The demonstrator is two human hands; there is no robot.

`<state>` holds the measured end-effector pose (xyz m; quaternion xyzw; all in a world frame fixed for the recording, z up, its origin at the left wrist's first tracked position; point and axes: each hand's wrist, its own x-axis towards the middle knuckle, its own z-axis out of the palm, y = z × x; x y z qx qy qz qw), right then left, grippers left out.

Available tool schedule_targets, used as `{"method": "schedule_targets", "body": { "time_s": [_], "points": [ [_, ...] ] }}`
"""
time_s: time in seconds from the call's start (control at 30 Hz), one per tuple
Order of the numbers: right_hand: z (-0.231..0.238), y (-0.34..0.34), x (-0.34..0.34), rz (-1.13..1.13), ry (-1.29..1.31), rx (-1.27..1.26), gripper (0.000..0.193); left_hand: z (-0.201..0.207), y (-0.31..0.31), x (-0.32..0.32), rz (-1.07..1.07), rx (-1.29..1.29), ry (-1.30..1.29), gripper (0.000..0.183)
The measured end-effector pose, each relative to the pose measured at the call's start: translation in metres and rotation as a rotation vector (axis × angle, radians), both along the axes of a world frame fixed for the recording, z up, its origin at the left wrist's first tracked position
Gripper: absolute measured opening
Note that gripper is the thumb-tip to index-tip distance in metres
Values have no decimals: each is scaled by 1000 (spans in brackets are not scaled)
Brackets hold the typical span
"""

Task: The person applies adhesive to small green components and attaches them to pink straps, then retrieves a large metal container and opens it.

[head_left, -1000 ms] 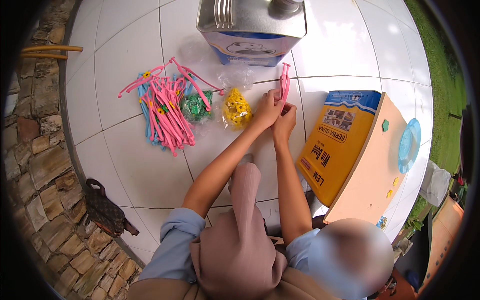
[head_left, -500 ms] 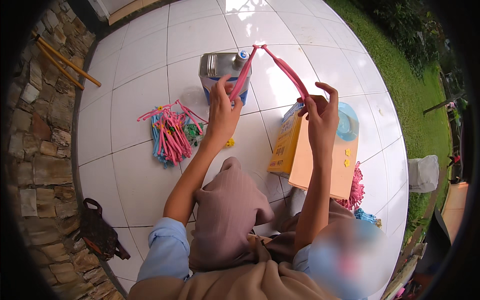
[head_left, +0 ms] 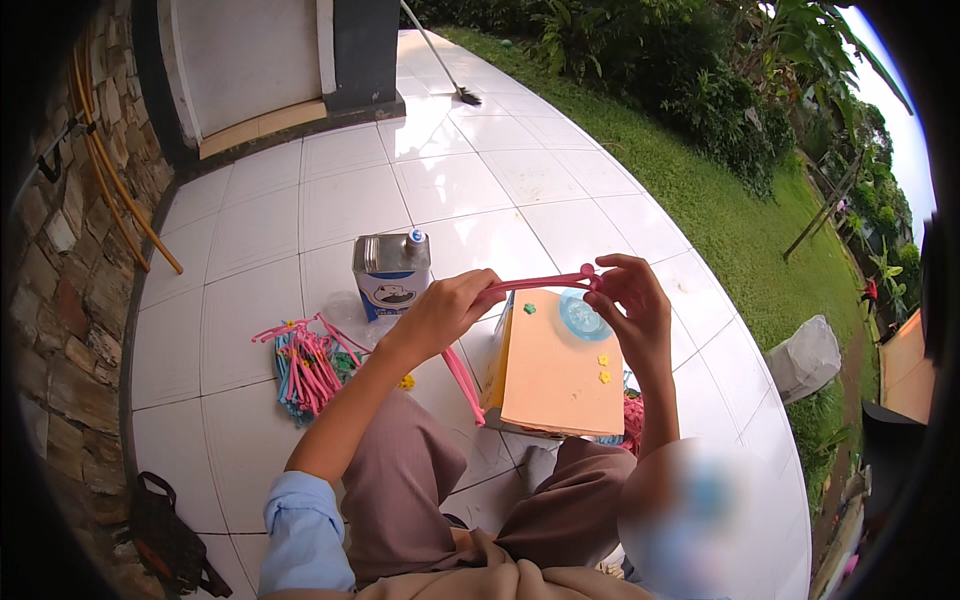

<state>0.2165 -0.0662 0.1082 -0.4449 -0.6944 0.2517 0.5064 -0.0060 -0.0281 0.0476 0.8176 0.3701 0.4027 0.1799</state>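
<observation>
A long pink strap stretches level between my hands, with small knobs at its tips. My left hand is closed round its doubled length, and the loose tail hangs below that hand. At the knobbed end, my right hand pinches the strap between thumb and fingers. Below the hands is a peach-coloured board on a yellow box. On the board are a clear blue dish, a green flower piece and yellow flower pieces.
A metal can stands on the white tiled floor. Left of my knees lies a pile of pink and light-blue straps; more pink straps lie beside the box. A dark bag rests by the stone wall. Grass borders the tiles.
The view has tilted up. My hands have gone from holding the strap as an arch to holding it level; the right hand now grips the knobbed end, and a tail hangs from the left.
</observation>
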Motion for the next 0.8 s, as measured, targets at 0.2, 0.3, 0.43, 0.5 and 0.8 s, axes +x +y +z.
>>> {"method": "schedule_targets", "body": {
  "time_s": [0.2, 0.3, 0.43, 0.5, 0.8],
  "points": [
    [-25, -14, 10, 35, 177, 42, 25, -6, -22, 18, -39, -3, 41, 14],
    [-31, -16, 12, 70, 213, 11, 27, -11, -26, 19, -79, 24, 41, 15],
    [-41, -16, 8, 98, 243, -29, 37, -18, -25, 17, -70, 101, 73, 19],
    [-39, -17, 8, 49, 239, -47, 40, -13, -27, 20, -119, -10, 79, 21],
    [-31, -16, 14, 24, 442, -146, 44, -12, -25, 30, -218, -338, -172, 20]
  ]
}}
